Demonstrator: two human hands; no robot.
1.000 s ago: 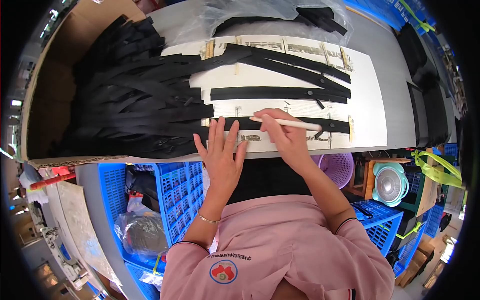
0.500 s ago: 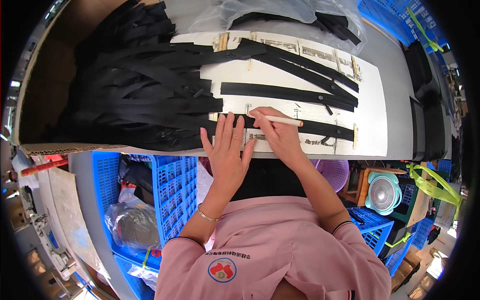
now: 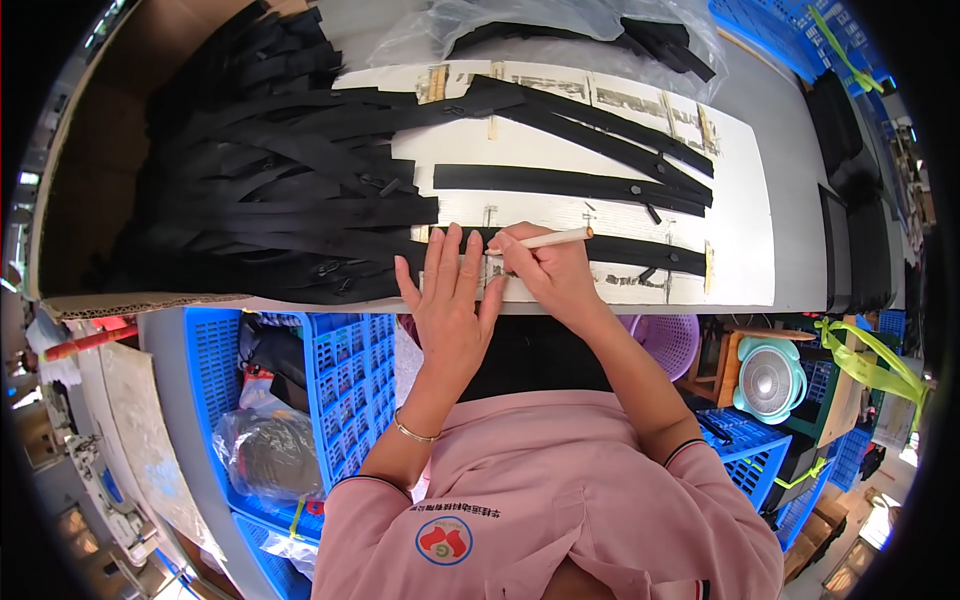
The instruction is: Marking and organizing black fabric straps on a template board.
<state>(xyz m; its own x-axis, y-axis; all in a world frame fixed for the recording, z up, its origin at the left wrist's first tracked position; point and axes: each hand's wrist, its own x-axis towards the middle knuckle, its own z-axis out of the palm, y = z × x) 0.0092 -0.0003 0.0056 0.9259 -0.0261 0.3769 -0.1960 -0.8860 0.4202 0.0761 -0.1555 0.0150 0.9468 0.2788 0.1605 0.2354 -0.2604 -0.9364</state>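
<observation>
Lying lengthwise on the white board (image 3: 735, 200), a black zipper strip (image 3: 645, 252) runs beneath the left hand (image 3: 448, 300), its fingers flat and parted; the right hand (image 3: 550, 270) pinches a white pencil (image 3: 555, 239) above it; leftward, a cardboard box (image 3: 130, 303) holds heaped black zippers (image 3: 300, 190); a blue crate (image 3: 350, 390) contains a plastic-bagged bundle (image 3: 270, 455)

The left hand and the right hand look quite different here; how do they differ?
The left hand has its fingers spread over the near black strip, while the right hand is curled.
The left hand grips nothing; the right hand pinches a white pencil-like stick.
The left wrist wears a bracelet; none shows on the right.
Both are bare.
</observation>
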